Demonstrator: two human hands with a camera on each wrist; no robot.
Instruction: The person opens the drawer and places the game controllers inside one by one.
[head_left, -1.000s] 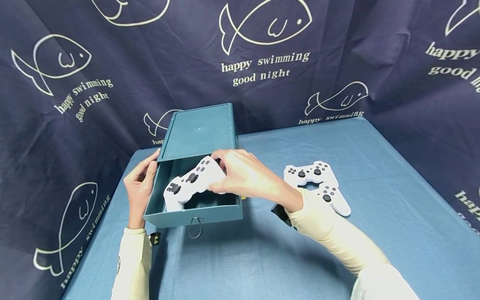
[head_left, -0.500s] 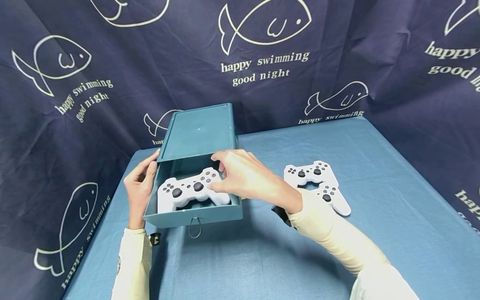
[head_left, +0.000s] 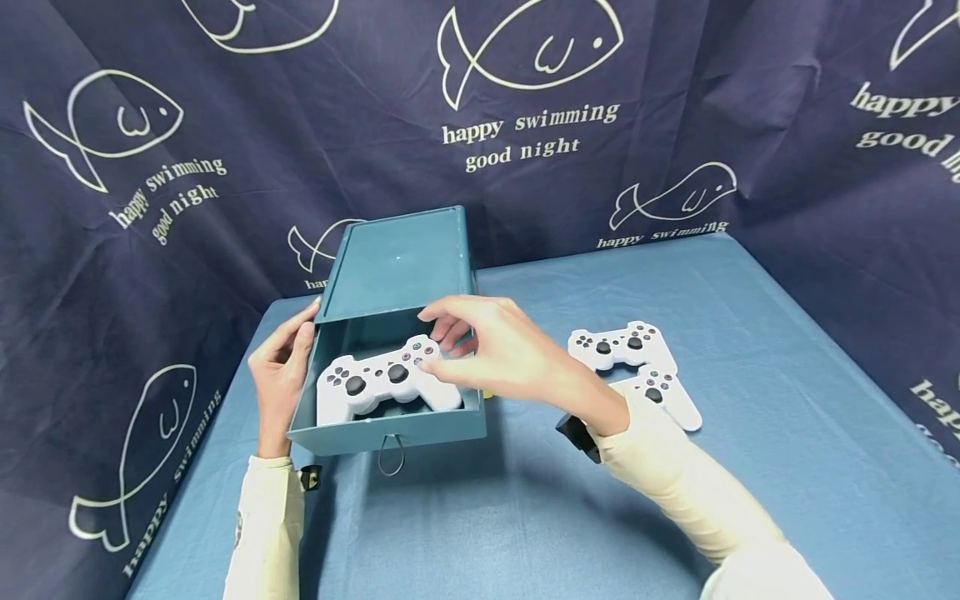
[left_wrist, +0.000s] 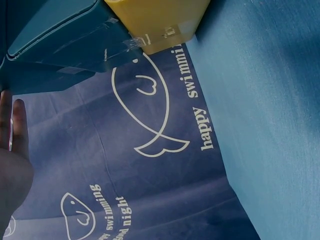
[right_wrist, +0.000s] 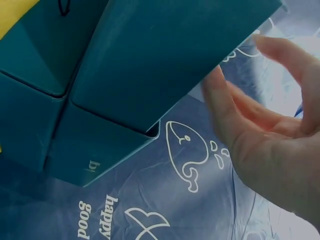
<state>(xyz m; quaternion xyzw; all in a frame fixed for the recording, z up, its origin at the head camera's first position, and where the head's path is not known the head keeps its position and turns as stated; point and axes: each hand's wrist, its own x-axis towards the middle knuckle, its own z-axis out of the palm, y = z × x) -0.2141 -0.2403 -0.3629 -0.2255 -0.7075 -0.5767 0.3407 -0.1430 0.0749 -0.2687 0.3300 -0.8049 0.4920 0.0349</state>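
Note:
A white game controller point(head_left: 378, 375) lies buttons up inside the pulled-out drawer point(head_left: 427, 431) of a teal drawer box point(head_left: 401, 258). Above the controller's right end is my right hand point(head_left: 502, 350), fingers and thumb spread apart. Its thumb tip overlaps the controller; whether it touches cannot be made out. In the right wrist view, the fingers reach over the rim of the drawer point(right_wrist: 175, 55). My left hand point(head_left: 281, 362) rests against the box's left side, where drawer and box meet. In the left wrist view, its fingers point(left_wrist: 19, 127) are straight against the teal side.
Two more white controllers lie on the blue tabletop point(head_left: 750, 358) to the right: a far one point(head_left: 619, 342) and a nearer one point(head_left: 675, 404), partly behind my right arm. A yellow box point(left_wrist: 160, 25) is beside the teal box. Dark printed curtains point(head_left: 540, 200) stand behind.
The controller went from tilted in my right hand to lying flat in the drawer. My right hand has let go, its fingers spreading and drawing slightly right. The left hand has not moved.

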